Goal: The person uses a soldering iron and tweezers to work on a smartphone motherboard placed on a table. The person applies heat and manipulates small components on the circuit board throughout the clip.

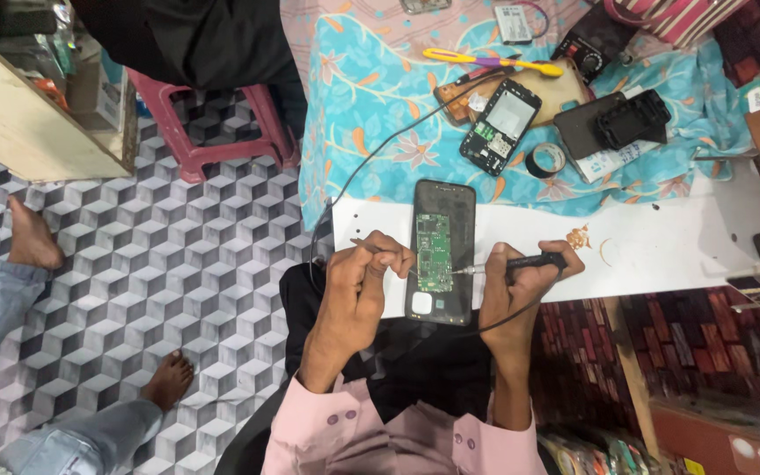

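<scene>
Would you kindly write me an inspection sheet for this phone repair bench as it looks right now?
Surface: white board, brown stain near its right side; floral cloth behind.
Job's things: opened phone, green circuit board exposed.
Clutter: second opened phone, tape roll, yellow tweezers, black cases.
Grippers: left hand holds a thin tool at the phone; right hand holds a soldering iron, tip on the board.
Cables: black cord across cloth.
Surroundings: patterned floor, pink stool, another person's bare feet.
</scene>
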